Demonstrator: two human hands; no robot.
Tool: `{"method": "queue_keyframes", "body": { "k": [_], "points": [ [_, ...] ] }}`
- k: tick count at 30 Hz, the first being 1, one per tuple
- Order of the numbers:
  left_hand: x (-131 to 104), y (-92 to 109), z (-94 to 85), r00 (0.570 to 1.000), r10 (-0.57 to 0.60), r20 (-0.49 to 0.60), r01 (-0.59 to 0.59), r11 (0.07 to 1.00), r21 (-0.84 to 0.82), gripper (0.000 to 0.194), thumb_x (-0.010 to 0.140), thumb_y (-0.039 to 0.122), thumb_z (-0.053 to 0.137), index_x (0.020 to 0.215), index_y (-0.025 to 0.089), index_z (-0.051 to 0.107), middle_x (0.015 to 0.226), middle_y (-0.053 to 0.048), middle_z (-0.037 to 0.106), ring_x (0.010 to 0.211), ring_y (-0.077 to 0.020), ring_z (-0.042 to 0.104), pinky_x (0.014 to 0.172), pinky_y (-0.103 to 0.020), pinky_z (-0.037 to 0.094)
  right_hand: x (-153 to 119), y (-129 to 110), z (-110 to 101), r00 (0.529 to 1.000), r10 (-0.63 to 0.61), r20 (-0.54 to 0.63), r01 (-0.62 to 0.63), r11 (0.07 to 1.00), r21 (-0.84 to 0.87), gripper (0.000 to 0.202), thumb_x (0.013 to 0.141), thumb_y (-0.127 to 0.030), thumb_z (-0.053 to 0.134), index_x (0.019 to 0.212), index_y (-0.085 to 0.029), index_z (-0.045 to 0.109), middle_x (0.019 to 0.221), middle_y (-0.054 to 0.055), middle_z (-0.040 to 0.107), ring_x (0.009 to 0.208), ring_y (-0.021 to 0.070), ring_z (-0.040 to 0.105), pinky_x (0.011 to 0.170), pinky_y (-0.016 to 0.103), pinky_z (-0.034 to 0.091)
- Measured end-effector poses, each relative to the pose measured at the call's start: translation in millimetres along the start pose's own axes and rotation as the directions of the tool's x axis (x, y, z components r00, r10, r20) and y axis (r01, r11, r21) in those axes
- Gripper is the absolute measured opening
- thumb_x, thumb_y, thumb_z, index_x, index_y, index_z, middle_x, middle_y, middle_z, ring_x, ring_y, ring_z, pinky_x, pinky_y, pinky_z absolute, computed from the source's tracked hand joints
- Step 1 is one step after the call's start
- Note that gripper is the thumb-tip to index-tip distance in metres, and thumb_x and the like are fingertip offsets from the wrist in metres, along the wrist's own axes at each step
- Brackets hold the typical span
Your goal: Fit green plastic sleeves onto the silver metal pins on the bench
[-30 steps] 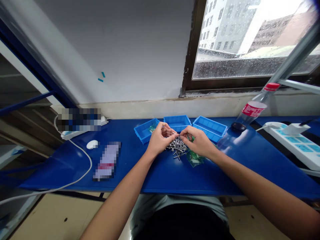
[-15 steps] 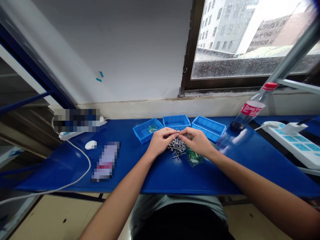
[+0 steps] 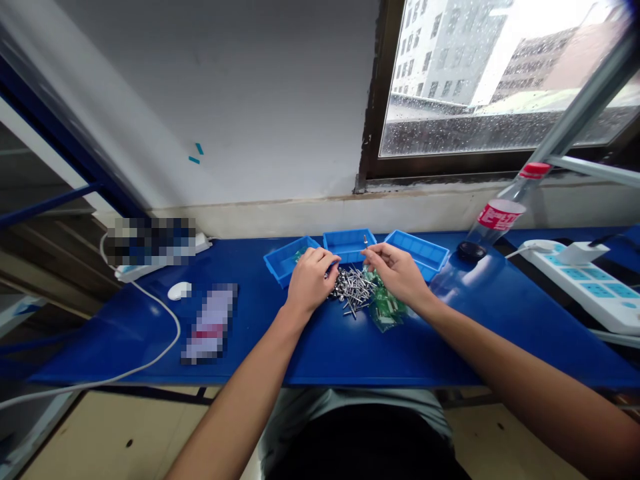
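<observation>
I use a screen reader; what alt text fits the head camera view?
Two bare hands work over a pile of small metal pins on a blue table: the left hand touches the pile, the right hand pinches one pin above three blue trays.

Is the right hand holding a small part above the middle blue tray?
Yes, the right hand pinches a small metal part upright, over the middle blue tray.
</observation>
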State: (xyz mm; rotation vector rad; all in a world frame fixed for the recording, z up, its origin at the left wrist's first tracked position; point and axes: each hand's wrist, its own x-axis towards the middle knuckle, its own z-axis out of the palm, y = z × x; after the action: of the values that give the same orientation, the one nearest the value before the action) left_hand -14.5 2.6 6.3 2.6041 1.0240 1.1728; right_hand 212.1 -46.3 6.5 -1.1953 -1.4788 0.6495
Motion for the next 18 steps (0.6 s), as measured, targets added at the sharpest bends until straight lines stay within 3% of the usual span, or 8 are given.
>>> {"method": "queue_keyframes", "body": {
  "k": [4,10,13,18],
  "points": [
    [-1.0,-0.7,-1.5,1.0,-0.014,-0.022,0.015,0.999,0.03,0.018,0.102,0.02,0.059,0.109,0.02,0.076,0.104,-0.01,0.074,0.102,-0.0264,0.066,0.093,-0.042,0.055,5.4,-0.9,-2.7,0.997,0.049,-0.061,-0.044,0.996,0.078,0.036,0.098,-0.055,0.069,0.1,-0.019,0.073,0.083,0.007,0.075,0.068,0.0178,0.068,0.057,0.03,0.05],
    [-4.2,3.6,3.2,0.985,0.107,0.134,-0.097,0.992,-0.081,0.02,0.104,0.029,0.062,0.117,0.022,0.075,0.119,-0.009,0.075,0.113,-0.025,0.069,0.103,-0.043,0.056,12.6,-2.3,-6.6,0.996,0.053,-0.071,-0.047,0.996,0.078,0.04,0.094,-0.058,0.072,0.098,-0.018,0.072,0.08,0.006,0.075,0.064,0.0171,0.067,0.058,0.03,0.051],
    [1.0,2.2,6.1,0.99,0.098,0.097,-0.105,0.992,0.071,0.022,0.103,0.026,0.062,0.12,0.021,0.075,0.124,-0.011,0.073,0.12,-0.0282,0.065,0.105,-0.048,0.053,13.6,-5.6,-10.7,0.991,-0.023,-0.129,0.024,1.0,0.004,0.038,0.096,-0.056,0.071,0.096,-0.019,0.071,0.079,0.006,0.074,0.067,0.0185,0.069,0.062,0.032,0.054],
    [15.6,-6.6,9.9,0.999,-0.007,0.032,-0.006,0.927,0.375,0.026,0.092,0.018,0.073,0.118,0.019,0.077,0.146,-0.015,0.064,0.141,-0.0406,0.048,0.111,-0.06,0.044,13.4,-8.5,-17.4,0.983,-0.069,-0.171,0.06,0.997,-0.054,0.035,0.098,-0.053,0.069,0.097,-0.018,0.072,0.077,0.005,0.072,0.068,0.0193,0.07,0.062,0.032,0.054]
  ]
}}
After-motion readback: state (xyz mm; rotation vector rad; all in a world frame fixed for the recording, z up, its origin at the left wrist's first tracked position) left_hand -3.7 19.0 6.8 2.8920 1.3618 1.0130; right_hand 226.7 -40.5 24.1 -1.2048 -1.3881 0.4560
